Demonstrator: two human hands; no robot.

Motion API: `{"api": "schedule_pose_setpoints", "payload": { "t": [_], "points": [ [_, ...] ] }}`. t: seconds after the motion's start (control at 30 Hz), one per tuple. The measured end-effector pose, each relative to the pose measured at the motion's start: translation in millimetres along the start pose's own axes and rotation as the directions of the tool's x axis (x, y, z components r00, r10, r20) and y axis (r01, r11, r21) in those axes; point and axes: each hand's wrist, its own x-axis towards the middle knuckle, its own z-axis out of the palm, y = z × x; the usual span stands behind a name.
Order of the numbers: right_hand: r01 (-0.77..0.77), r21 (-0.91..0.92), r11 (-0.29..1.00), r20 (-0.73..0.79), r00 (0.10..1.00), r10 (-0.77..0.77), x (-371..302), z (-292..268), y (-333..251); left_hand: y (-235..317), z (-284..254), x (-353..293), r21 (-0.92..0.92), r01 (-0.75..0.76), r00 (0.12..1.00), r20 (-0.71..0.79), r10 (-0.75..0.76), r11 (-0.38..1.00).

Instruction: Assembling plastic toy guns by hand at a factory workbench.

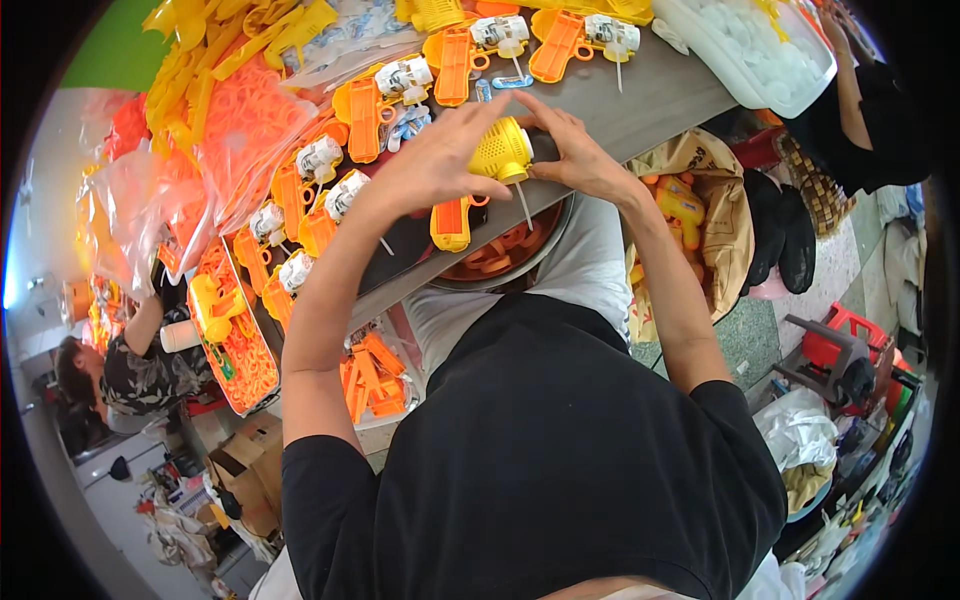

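A half-built toy gun is between my hands at the table's edge. It has a yellow perforated barrel housing [497,152], an orange grip [450,224] and a thin white stem pointing down. My left hand [445,152] curves round the housing from the left, thumb low and fingers over the top. From the right, my right hand [575,155] closes in, its thumb near the housing's end and its fingertips meeting the left ones above. Exact fingertip contact is partly hidden. Similar orange toy gun halves [365,118] with white printed cylinders line the table to the left and behind.
Orange rings [240,150] and yellow parts [190,60] heap at the far left. A white tub [755,60] stands far right. Below the table are a metal basin [500,262] with orange pieces and a brown sack [725,215] of yellow toys. People sit at left and far right.
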Motion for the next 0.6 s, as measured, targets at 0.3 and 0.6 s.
{"api": "schedule_pose_setpoints", "payload": {
  "t": [0.3,0.6],
  "points": [
    [0.069,-0.025,0.997,-0.008,0.998,-0.069,0.0,3.3,8.3,6.7,-11.7,17.8,0.201,0.152,0.953,0.229,-0.197,0.968],
    [0.045,-0.026,0.999,-0.04,0.998,-0.046,-1.9,6.1,-0.2,-0.2,-1.8,14.6,0.263,0.094,0.962,0.225,-0.155,0.96]
  ]
}}
